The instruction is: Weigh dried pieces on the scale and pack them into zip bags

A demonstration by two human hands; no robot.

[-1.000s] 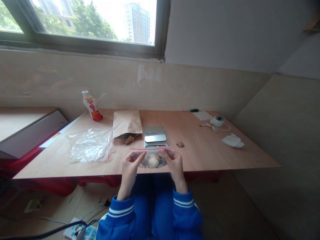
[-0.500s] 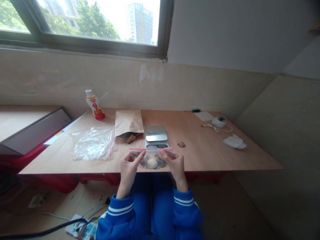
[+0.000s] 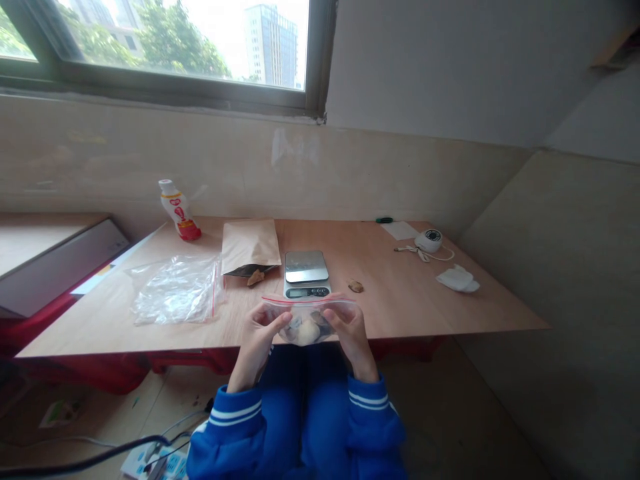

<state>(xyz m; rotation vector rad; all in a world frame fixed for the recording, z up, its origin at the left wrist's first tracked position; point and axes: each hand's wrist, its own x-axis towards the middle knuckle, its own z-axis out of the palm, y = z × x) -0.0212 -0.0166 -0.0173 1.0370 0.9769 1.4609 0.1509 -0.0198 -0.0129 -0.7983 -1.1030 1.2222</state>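
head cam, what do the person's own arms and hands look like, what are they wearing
The left sleeve and right sleeve are bright blue, from a thick-looking jacket, each with two white stripes around the forearm near the cuff. The left hand and right hand are bare, with no gloves.

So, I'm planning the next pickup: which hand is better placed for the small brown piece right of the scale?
Probably the right hand: it is closest to the small brown piece, while the left hand lies on the other side of the digital scale. Both hands hold the zip bag, though.
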